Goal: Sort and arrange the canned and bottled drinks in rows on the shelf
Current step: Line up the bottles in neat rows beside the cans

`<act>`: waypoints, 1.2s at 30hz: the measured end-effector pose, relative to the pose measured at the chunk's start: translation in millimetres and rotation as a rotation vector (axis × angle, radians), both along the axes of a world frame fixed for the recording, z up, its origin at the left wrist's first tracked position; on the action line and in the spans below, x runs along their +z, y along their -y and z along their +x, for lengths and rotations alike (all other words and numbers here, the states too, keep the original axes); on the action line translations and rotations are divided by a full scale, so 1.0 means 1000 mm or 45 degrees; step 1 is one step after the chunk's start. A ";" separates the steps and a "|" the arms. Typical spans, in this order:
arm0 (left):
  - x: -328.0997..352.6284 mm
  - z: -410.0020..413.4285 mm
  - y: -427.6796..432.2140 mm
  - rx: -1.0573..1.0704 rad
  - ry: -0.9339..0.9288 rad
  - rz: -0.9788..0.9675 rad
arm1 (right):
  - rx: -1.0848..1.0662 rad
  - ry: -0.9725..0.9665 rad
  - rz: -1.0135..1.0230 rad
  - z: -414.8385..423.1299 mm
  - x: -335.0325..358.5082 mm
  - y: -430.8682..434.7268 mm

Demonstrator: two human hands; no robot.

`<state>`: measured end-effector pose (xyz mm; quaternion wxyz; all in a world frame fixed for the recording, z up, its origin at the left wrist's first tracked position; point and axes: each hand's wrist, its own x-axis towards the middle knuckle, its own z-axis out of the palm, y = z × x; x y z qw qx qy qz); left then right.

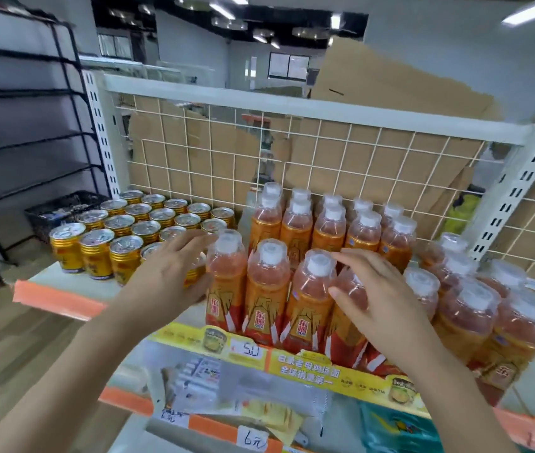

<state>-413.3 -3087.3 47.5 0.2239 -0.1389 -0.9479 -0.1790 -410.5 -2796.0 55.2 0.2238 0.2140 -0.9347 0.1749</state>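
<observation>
Centre frame: left hand (168, 276), fingers straight, beside gold metal cans (112, 243); right hand (380, 295) fingers round orange-labelled plastic bottle (344, 322).

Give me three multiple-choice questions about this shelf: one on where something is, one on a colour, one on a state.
1. Where do the cans stand, relative to the bottles? A left; B right; C behind.
2. The bottle caps are: A red; B white; C black.
3. The bottles are: A lying flat; B uncapped; C standing, capped.

Answers:
1 A, the cans are grouped to the bottles' left.
2 B, every cap in view is white.
3 C, all stand with caps on.
</observation>
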 end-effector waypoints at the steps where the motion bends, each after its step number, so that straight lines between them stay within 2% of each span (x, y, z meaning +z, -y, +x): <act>1: 0.001 -0.009 0.004 -0.047 0.025 0.029 | 0.006 -0.042 0.008 -0.008 0.003 0.011; 3: 0.004 -0.029 0.009 -0.151 0.087 0.055 | 0.039 -0.048 0.010 -0.022 0.009 0.032; 7: 0.004 -0.067 0.020 -0.286 0.294 -0.014 | 0.059 0.240 0.123 -0.047 0.013 0.067; 12: -0.006 -0.099 0.031 -0.551 0.500 0.278 | -0.084 0.323 0.216 -0.063 0.015 0.092; 18: -0.005 -0.121 0.028 -0.586 0.382 0.128 | -0.196 0.343 0.273 -0.076 0.022 0.098; 29: -0.005 -0.180 -0.006 -0.554 0.392 0.139 | -0.249 0.545 0.307 -0.139 0.033 0.089; 36: -0.008 -0.191 -0.021 -0.412 0.364 0.196 | -0.276 0.552 0.258 -0.161 0.035 0.082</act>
